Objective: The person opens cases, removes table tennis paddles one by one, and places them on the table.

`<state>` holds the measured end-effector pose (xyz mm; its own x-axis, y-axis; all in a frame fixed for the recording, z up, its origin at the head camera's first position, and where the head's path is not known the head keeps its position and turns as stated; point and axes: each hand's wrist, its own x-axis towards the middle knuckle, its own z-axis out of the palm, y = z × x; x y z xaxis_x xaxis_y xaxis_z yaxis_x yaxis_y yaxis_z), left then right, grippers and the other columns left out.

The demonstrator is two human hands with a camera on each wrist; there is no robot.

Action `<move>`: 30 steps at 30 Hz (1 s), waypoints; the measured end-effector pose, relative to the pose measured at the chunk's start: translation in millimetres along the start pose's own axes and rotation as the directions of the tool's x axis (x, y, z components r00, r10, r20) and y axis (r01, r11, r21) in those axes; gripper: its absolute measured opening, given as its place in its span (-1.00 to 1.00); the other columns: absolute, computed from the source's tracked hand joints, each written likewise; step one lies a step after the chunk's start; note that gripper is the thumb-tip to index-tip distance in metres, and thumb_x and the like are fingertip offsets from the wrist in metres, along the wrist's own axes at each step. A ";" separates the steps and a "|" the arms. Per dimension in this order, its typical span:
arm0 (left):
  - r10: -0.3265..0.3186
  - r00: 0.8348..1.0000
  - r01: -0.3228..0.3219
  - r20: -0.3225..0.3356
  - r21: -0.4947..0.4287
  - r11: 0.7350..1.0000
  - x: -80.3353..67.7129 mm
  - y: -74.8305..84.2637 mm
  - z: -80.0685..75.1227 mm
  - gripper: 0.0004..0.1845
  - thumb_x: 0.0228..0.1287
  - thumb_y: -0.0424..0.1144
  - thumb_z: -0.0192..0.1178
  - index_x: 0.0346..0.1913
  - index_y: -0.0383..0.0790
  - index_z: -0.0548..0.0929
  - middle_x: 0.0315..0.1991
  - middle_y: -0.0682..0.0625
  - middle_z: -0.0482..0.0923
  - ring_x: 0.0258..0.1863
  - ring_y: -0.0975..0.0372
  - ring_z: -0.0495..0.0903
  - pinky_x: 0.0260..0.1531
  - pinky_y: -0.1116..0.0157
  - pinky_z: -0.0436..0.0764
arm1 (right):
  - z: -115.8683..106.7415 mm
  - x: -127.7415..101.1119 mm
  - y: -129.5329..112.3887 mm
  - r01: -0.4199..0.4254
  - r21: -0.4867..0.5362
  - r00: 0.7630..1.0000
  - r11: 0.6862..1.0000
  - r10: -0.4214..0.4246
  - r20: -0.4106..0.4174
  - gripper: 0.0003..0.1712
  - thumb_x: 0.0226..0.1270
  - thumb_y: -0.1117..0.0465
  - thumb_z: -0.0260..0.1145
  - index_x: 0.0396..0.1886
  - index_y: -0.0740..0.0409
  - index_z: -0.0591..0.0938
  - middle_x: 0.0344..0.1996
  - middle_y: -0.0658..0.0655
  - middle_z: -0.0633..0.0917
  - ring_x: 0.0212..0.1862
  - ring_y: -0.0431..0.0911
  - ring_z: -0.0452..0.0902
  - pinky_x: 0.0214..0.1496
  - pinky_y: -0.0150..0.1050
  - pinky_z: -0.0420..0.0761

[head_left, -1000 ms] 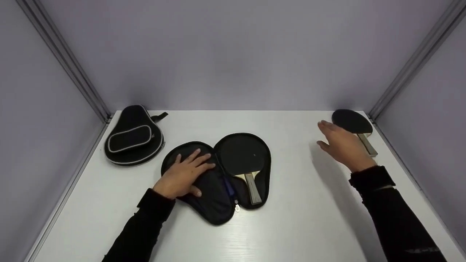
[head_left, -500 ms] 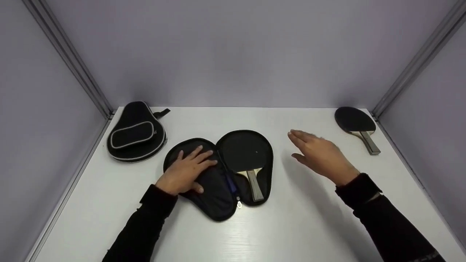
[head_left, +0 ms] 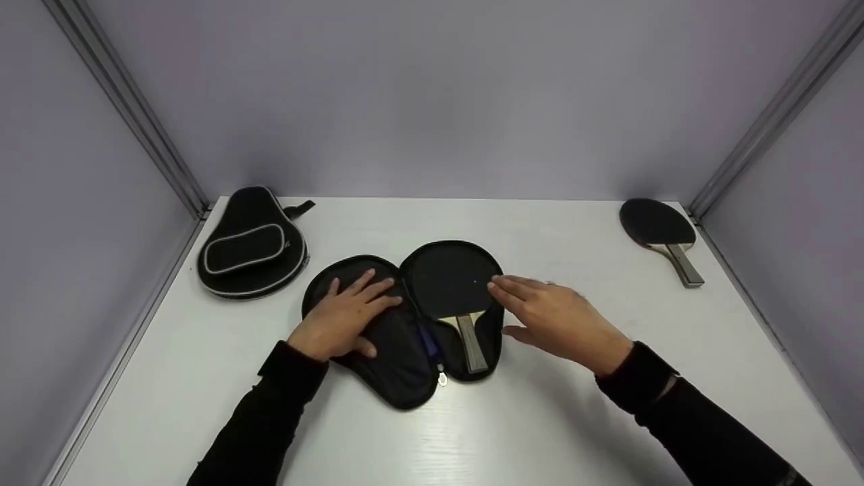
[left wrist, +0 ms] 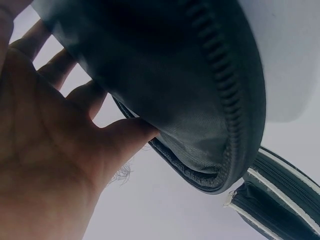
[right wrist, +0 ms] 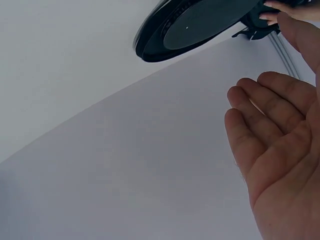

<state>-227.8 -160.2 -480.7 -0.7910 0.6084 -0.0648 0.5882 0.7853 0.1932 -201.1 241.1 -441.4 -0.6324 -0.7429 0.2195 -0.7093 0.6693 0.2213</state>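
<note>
Bench [head_left: 574, 236]: white.
Case [head_left: 398, 385]: unfolded, centre; left wrist view adds its zip teeth.
Pouch [head_left: 236, 280]: far left.
Bat [head_left: 449, 283]: in the case's right half, handle near.
Second bat [head_left: 658, 223]: far right.
Left hand [head_left: 343, 318]: fingers spread on the case's left half; left wrist view hides their tips.
Right hand [head_left: 557, 320]: fingers together; right wrist view shows a gap to the case, head view an overlap.
Zip pull [head_left: 442, 379]: case's near edge.

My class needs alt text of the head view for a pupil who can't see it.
A person's left hand rests on one half of an open black case; a table tennis paddle lies in the other, the right hand hovering beside it. A second case sits back left, a second paddle back right.
</note>
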 end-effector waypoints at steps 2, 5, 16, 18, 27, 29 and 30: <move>-0.001 1.000 0.001 0.000 -0.005 1.000 0.4 0.7 -0.3 0.03 0.24 0.00 0.70 0.76 -0.07 0.54 0.91 -0.16 0.26 0.94 -0.27 0.13 0.68 -0.67 0.33 | 1.5 0.6 -5.9 0.025 -0.005 1.000 1.000 -0.025 0.012 -0.13 0.48 -0.04 0.73 0.62 0.30 0.68 0.52 0.27 0.79 0.46 0.16 0.83 0.27 0.04 0.95; -0.002 1.000 0.002 0.003 -0.008 1.000 1.3 1.9 -0.3 0.03 0.24 -0.01 0.71 0.76 -0.07 0.54 0.92 -0.16 0.25 0.94 -0.26 0.12 0.69 -0.67 0.31 | 3.7 1.1 -13.6 0.057 -0.028 0.998 0.998 -0.056 0.034 -0.10 0.47 -0.09 0.73 0.62 0.29 0.68 0.54 0.25 0.79 0.47 0.13 0.83 0.29 0.00 0.95; -0.002 1.000 0.002 -0.002 0.002 1.000 2.6 4.7 0.6 0.04 0.21 -0.01 0.72 0.76 -0.07 0.54 0.91 -0.16 0.26 0.94 -0.26 0.13 0.69 -0.66 0.33 | 12.6 2.9 -37.4 0.164 -0.090 0.985 0.982 -0.158 0.067 -0.06 0.35 -0.16 0.80 0.57 0.23 0.74 0.50 0.20 0.82 0.47 0.01 0.84 0.38 -0.14 0.90; -0.003 1.000 0.003 0.002 0.005 1.000 3.2 5.1 0.7 0.05 0.21 0.00 0.72 0.76 -0.07 0.54 0.92 -0.16 0.26 0.94 -0.26 0.12 0.68 -0.66 0.33 | 14.5 2.4 -40.3 0.183 -0.108 0.982 0.977 -0.178 0.056 -0.07 0.32 -0.14 0.82 0.55 0.23 0.75 0.48 0.19 0.84 0.45 -0.01 0.85 0.37 -0.17 0.91; -0.001 1.000 0.001 0.008 0.003 1.000 5.3 5.1 0.8 0.05 0.20 0.00 0.73 0.77 -0.07 0.53 0.92 -0.16 0.25 0.95 -0.27 0.11 0.69 -0.67 0.30 | 24.8 3.9 -47.1 0.219 -0.125 0.975 0.968 -0.220 -0.001 -0.29 0.35 0.09 0.76 0.45 0.20 0.82 0.40 0.15 0.89 0.36 -0.04 0.90 0.30 -0.21 0.92; 0.001 1.000 -0.001 0.007 0.001 1.000 5.2 5.4 0.7 0.05 0.20 -0.01 0.73 0.76 -0.08 0.54 0.92 -0.16 0.25 0.94 -0.27 0.11 0.69 -0.67 0.30 | 27.8 4.8 -47.8 0.226 -0.148 0.973 0.963 -0.230 -0.008 -0.36 0.40 0.12 0.74 0.43 0.16 0.84 0.36 0.11 0.91 0.33 -0.07 0.91 0.27 -0.24 0.93; 0.003 1.000 -0.003 0.007 0.001 1.000 5.2 5.6 0.8 0.05 0.21 -0.01 0.73 0.76 -0.08 0.54 0.92 -0.16 0.25 0.94 -0.27 0.11 0.68 -0.67 0.30 | 29.3 5.3 -47.8 0.229 -0.156 0.972 0.961 -0.234 -0.011 -0.41 0.43 0.16 0.72 0.42 0.14 0.86 0.34 0.09 0.92 0.31 -0.09 0.91 0.25 -0.25 0.93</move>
<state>-228.5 -152.5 -480.8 -0.7881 0.6114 -0.0711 0.5906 0.7836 0.1928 -179.7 204.7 -478.6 -0.4456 -0.8785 0.1720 -0.7778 0.4751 0.4115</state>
